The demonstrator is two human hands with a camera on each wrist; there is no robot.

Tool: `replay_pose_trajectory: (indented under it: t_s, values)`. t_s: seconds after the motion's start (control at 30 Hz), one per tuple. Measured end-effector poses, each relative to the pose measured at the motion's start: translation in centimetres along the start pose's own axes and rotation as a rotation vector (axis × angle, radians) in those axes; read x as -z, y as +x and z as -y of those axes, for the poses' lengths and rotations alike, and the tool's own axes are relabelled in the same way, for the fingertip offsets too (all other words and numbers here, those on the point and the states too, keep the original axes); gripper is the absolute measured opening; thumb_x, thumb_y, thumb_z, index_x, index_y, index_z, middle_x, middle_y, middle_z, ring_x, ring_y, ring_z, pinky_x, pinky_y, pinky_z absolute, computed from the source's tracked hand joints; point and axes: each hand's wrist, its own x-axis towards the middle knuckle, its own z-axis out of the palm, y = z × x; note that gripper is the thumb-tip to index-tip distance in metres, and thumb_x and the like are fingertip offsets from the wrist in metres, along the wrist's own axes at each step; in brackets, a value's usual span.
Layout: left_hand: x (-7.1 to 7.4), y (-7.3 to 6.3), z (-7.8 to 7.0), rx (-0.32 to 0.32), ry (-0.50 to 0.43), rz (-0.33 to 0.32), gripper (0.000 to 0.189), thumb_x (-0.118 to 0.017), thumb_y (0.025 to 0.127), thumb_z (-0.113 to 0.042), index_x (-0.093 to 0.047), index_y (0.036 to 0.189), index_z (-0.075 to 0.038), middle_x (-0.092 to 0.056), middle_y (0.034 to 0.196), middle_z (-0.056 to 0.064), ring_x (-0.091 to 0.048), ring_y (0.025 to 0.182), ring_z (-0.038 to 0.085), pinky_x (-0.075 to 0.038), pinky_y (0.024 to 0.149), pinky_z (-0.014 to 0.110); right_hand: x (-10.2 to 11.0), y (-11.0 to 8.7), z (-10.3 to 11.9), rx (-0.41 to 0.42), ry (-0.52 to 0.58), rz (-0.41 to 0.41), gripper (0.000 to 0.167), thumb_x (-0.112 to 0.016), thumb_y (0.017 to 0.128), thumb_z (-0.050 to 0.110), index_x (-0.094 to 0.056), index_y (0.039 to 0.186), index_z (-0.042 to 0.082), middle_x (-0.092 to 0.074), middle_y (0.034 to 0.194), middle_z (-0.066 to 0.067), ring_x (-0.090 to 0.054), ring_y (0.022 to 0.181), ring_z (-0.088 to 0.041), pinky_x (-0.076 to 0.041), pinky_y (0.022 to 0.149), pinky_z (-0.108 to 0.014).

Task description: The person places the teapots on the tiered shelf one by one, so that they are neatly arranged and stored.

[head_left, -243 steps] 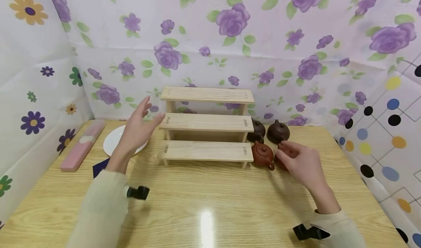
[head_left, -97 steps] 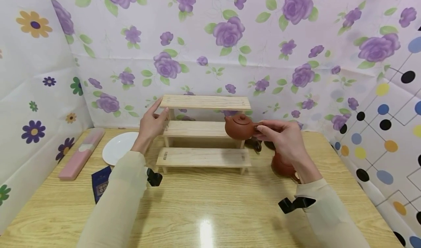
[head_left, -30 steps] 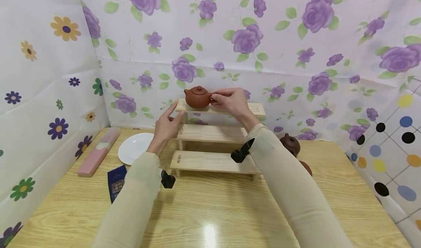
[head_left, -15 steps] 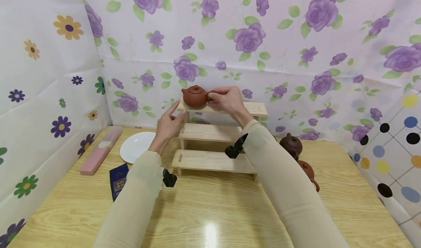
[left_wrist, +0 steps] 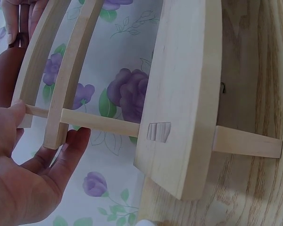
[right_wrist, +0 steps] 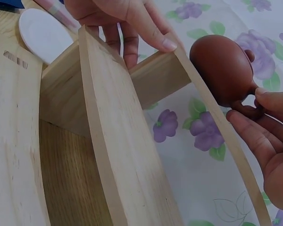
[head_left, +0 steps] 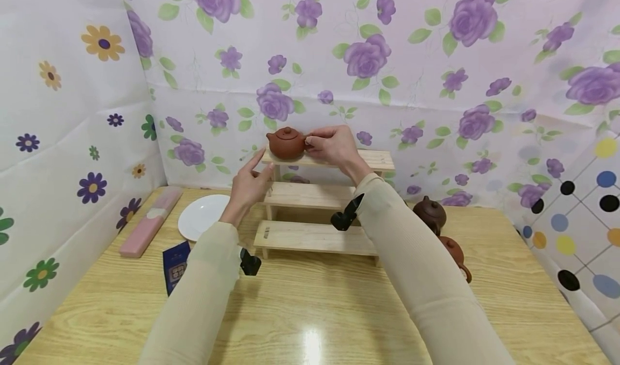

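Note:
A three-tier wooden display rack (head_left: 315, 238) stands on the table, its steps rising toward the back. At the left end of the top shelf sits a reddish-brown teapot (head_left: 287, 144), spout to the left. My right hand (head_left: 334, 147) pinches its handle between thumb and fingers, as the right wrist view also shows with the teapot (right_wrist: 221, 70) right at the shelf. My left hand (head_left: 249, 186) grips the rack's left end by the top shelf, thumb at the front edge and fingers curled behind the side support (left_wrist: 99, 122). My right forearm hides part of the lower shelves.
Right of the rack are a dark brown teapot (head_left: 430, 213) and another reddish teapot (head_left: 452, 250), partly behind my right sleeve. A white plate (head_left: 201, 217), a pink long case (head_left: 151, 222) and a navy packet (head_left: 175, 265) lie on the left. Floral cloth (head_left: 310, 58) hangs close behind.
My right hand has carried the reddish teapot from the table at right up onto the top shelf, then slightly left. My left hand has gone from hovering to holding the rack's end.

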Motion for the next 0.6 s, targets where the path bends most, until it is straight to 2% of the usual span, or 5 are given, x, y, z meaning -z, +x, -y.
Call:
replay_pose_trajectory:
  t_s: [0.33, 0.6]
  values:
    - [0.08, -0.2, -0.22, 0.017, -0.004, -0.004, 0.062, -0.055, 0.109, -0.05, -0.034, 0.166, -0.041, -0.067, 0.098, 0.011, -0.057, 0.069, 0.016, -0.048, 0.056, 0.029, 0.0, 0.02, 0.33, -0.014, -0.027, 0.014, 0.024, -0.074, 0.098, 0.002, -0.077, 0.12, -0.008, -0.076, 0.117, -0.028, -0.079, 0.104, -0.035, -0.064, 0.086, -0.034]
    - [-0.1, -0.13, -0.3, 0.021, 0.003, 0.0, 0.062, -0.055, 0.109, -0.049, -0.033, 0.166, -0.04, -0.066, 0.101, 0.011, -0.057, 0.066, 0.015, -0.048, 0.057, 0.029, 0.45, -0.2, 0.66, -0.05, -0.024, 0.022, 0.026, -0.073, 0.099, 0.002, -0.076, 0.123, -0.006, -0.075, 0.121, -0.028, -0.079, 0.103, -0.035, -0.064, 0.088, -0.037]
